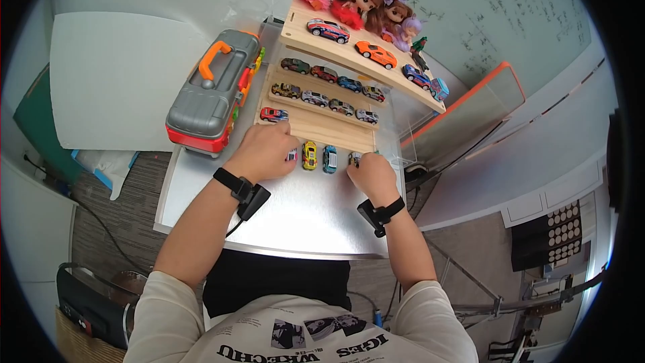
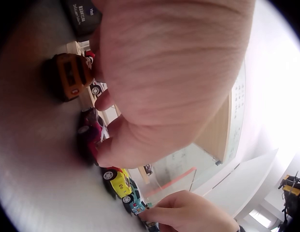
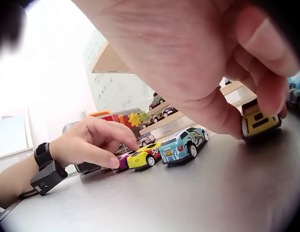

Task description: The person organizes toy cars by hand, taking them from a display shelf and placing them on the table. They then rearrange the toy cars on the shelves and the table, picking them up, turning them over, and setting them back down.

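Observation:
My left hand [image 1: 264, 152] is low over the metal tabletop, its thumb and a finger around a purple toy car [image 2: 90, 131]. An orange-brown toy car [image 2: 68, 76] sits close by its other fingers in the left wrist view. Thumb and fingers of my right hand [image 1: 375, 178] pinch a yellow-and-black toy car [image 3: 260, 126] standing on the tabletop. Between the hands, a yellow-and-red toy car [image 1: 309, 156] and a teal toy car [image 1: 330, 159] stand side by side. A blue toy car [image 3: 296, 89] shows at the right wrist view's edge.
Behind the row rises a stepped wooden rack [image 1: 322, 128] bearing several toy cars; a red-and-blue one [image 1: 273, 115] is on its lowest step. Dolls [image 1: 363, 3] and more cars occupy the upper shelf [image 1: 295, 30]. A grey toolbox [image 1: 211, 94] with orange handle stands left.

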Motion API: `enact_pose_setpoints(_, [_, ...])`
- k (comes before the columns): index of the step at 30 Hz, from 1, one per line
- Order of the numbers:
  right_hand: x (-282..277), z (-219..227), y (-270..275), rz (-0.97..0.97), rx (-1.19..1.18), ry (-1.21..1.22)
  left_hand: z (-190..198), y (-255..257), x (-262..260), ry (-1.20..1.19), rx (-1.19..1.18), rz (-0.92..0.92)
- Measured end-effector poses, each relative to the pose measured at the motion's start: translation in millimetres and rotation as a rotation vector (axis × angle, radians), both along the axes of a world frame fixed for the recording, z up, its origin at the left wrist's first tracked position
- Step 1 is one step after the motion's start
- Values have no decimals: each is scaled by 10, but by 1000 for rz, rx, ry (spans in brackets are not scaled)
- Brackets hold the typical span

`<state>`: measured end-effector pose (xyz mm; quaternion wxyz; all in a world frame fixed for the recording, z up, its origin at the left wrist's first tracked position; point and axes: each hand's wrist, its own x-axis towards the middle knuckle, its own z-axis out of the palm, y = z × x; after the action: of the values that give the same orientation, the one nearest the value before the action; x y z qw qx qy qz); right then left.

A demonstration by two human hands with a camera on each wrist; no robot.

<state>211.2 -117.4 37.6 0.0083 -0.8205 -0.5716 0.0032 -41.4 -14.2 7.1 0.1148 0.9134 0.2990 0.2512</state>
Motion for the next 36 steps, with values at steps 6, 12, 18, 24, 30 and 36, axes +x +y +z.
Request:
enact_pose_setpoints(6, [-149,23,45,36,-3,38,30,-14,8,35,-21,-3])
enact_pose_setpoints(12, [-152,-17,83,40,-10,44,2,-6,-4,15,-14,6])
enact_pose_setpoints(18, [-124,-45,69,39,6,45,15,-12,2,25,-12,5])
enact_pose_setpoints(24, [-48,26,51,37,10,67,6,0,2,28,-21,5])
enact_pose_setpoints(30, [197,174,-153,-66,186,10,-7,-4,5,17,-12,3])
enact_pose_setpoints(36, [407,-19,-264,-81,17,-12,-7,-10,19,37,-19,8])
